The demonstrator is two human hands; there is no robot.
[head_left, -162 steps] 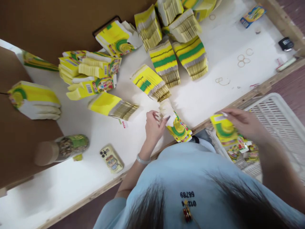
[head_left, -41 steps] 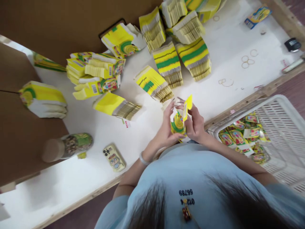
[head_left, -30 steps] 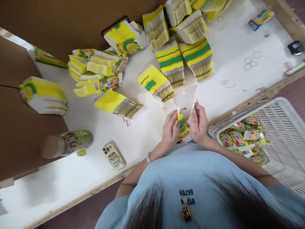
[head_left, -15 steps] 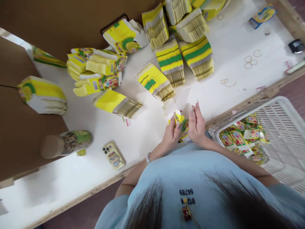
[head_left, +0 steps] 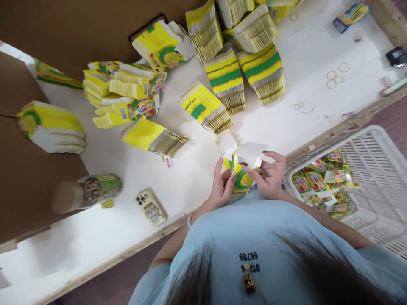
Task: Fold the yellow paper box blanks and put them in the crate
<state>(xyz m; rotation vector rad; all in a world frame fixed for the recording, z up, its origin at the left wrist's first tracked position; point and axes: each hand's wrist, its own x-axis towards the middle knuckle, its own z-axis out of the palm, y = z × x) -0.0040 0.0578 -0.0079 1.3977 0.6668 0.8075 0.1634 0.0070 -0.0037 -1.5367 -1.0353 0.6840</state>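
Observation:
Between my two hands, close to my body at the table's front edge, is a small yellow and green cardboard box (head_left: 243, 181) with its white flaps standing up. My left hand (head_left: 223, 184) pinches its left side, thumb on the printed face. On the other side my right hand (head_left: 269, 176) grips the right edge near the flap. Just beyond the box lies a white piece of card (head_left: 226, 142). The nearest stack of flattened yellow boxes (head_left: 203, 106) is fanned out behind it, with another fanned stack (head_left: 155, 137) to the left.
More stacks of flat boxes (head_left: 224, 76) stand at the back. A phone (head_left: 151, 207) and a jar (head_left: 101, 188) lie to the left. At right are rubber bands (head_left: 333, 79), a blue box (head_left: 351, 17) and a white basket (head_left: 375, 169) with filled packs (head_left: 318, 182).
The box in my hands has been opened out, and its printed face and white flaps now show. My right hand has moved right and turned to grip the box's edge.

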